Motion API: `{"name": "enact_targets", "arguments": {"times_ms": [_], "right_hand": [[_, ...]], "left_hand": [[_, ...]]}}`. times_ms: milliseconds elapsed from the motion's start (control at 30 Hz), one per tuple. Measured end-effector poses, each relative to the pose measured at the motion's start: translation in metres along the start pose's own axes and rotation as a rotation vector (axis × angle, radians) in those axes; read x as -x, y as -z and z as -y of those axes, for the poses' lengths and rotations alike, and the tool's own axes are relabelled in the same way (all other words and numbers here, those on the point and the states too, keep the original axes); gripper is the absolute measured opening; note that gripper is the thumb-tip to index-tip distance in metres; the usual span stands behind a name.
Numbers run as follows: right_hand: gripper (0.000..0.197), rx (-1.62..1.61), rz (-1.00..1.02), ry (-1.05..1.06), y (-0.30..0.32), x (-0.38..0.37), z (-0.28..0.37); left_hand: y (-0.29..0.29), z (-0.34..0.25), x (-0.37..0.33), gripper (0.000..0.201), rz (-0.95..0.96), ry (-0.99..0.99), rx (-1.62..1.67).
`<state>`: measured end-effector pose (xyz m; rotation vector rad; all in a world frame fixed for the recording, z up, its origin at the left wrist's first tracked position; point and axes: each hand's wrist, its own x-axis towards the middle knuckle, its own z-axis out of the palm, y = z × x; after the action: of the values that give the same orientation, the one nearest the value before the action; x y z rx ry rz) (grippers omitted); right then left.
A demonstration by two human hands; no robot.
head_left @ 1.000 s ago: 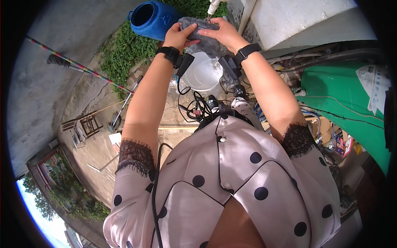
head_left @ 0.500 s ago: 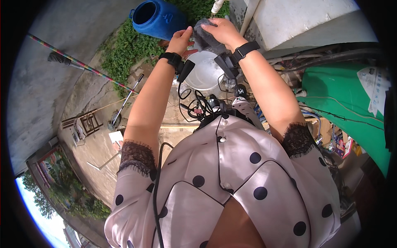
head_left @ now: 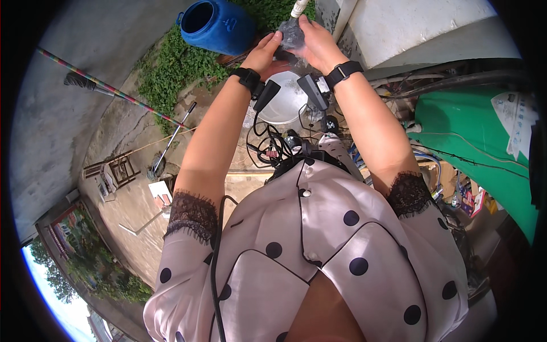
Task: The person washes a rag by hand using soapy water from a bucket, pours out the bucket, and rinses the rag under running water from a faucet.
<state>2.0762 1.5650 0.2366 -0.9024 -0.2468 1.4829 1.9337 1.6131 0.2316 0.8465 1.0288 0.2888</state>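
Observation:
A wet-looking grey cloth [head_left: 292,35] is bunched between my two hands, right under the mouth of a white pipe or tap [head_left: 298,8]. My right hand [head_left: 319,48] grips the cloth from its right side, thumb on top. On the other side my left hand [head_left: 263,56] is curled against it, with the thumb at its edge and the fingers partly hidden underneath. Below the hands stands a round white basin [head_left: 281,102], its far rim covered by them. Each wrist carries a black strap with a small black device and a cable.
A blue plastic barrel [head_left: 228,31] lies tilted beyond my left hand, beside green plants [head_left: 171,80]. At the right are a pale concrete ledge [head_left: 421,34] and a large green container [head_left: 456,131]. Looped black cables [head_left: 273,142] hang before my body. A mop [head_left: 165,151] lies at the left.
The cloth, which hung down between my hands, is now bunched up under the pipe. My left hand has shifted right and slightly lower; my right hand has moved slightly right.

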Motion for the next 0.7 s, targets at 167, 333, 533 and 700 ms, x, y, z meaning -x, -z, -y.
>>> {"name": "enact_targets", "arguments": {"times_ms": [167, 333, 533, 700], "right_hand": [[0.035, 0.147, 0.040, 0.047, -0.014, 0.013, 0.002], [0.033, 0.413, 0.111, 0.140, -0.007, 0.011, 0.008], [0.028, 0.493, 0.080, 0.279, 0.003, 0.010, 0.015], [0.024, 0.622, 0.087, 0.354, -0.004, 0.016, 0.010]], "left_hand": [[-0.006, -0.010, -0.013, 0.043, 0.220, 0.009, 0.263], [-0.009, -0.010, -0.015, 0.039, 0.141, -0.092, 0.189], [-0.008, -0.018, -0.012, 0.040, 0.076, 0.145, 0.173], [-0.003, -0.020, -0.020, 0.042, 0.069, 0.171, 0.230]]}}
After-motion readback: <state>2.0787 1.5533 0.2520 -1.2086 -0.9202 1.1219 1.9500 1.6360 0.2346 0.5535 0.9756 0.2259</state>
